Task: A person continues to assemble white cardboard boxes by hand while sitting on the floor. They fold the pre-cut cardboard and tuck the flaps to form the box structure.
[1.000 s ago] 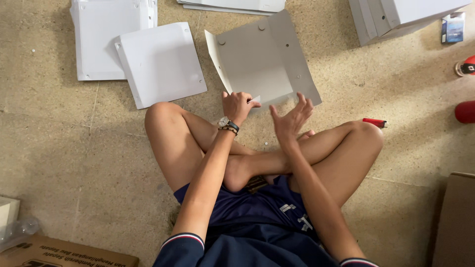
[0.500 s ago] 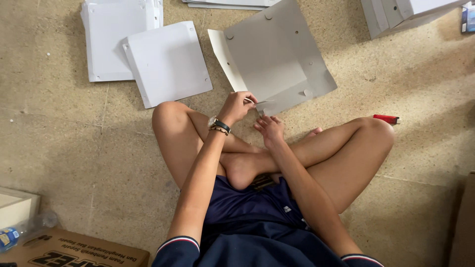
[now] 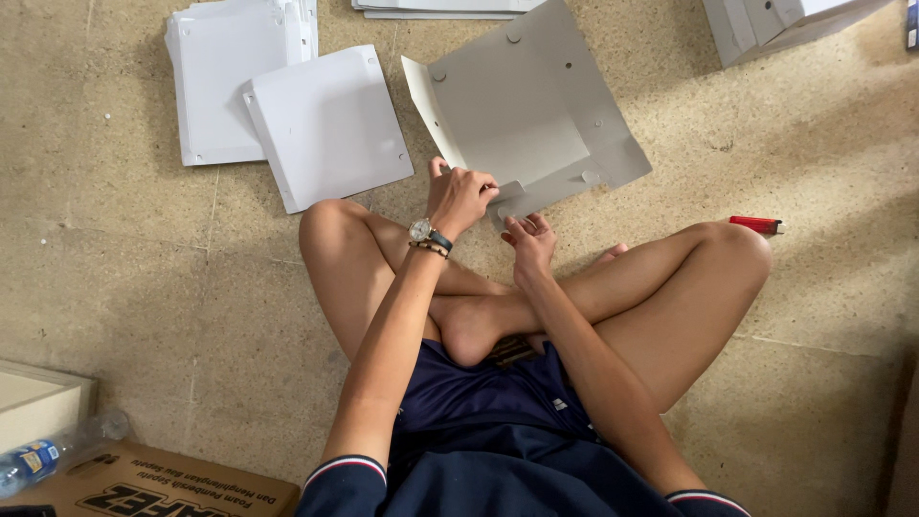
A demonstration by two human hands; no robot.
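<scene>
so both hands on one grey folded sheet (image 3: 525, 115), left hand (image 3: 459, 196) pinching its tab, right hand (image 3: 529, 239) fingers loosely curled under the edge, two white panels (image 3: 330, 124) and one red lighter (image 3: 756, 225) lying nearby

Navy shorts and a navy top (sleeve cuffs striped red and white), wristwatch (image 3: 421, 231) and bracelet, bare feet.

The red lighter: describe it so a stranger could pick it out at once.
Start at the person's right knee on the beige floor. Just beyond the knee, apart from it, lies the red lighter, flat on its side. It is the only small red thing there; the cardboard sheets nearby are large and white.
</scene>
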